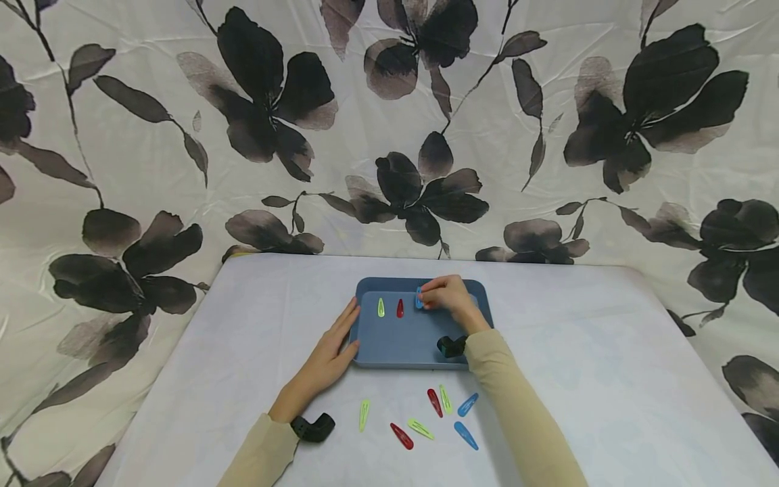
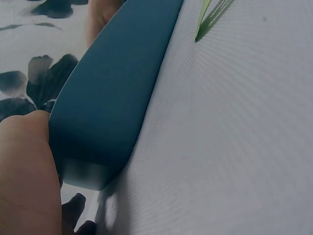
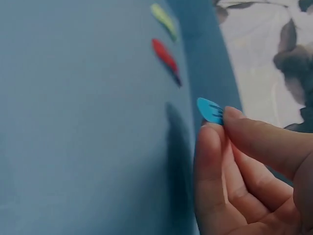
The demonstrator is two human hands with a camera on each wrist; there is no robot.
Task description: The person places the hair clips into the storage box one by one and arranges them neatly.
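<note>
Between thumb and fingertips, my right hand (image 1: 447,296) pinches a blue hair clip (image 3: 210,110) over the far part of the blue-grey tray (image 1: 402,345). To its left in the tray lie a red hair clip (image 1: 399,308) and a light green hair clip (image 1: 381,308), both roughly upright in the head view, side by side. My left hand (image 1: 331,348) rests against the tray's left edge with its fingers extended along it. In the left wrist view the tray's outer wall (image 2: 112,88) shows beside the left hand (image 2: 27,171).
Several loose hair clips lie on the white table in front of the tray: red (image 1: 402,436), light green (image 1: 364,415) and blue (image 1: 466,435). A floral cloth (image 1: 341,223) hangs behind the table. Each wrist wears a black camera (image 1: 313,428).
</note>
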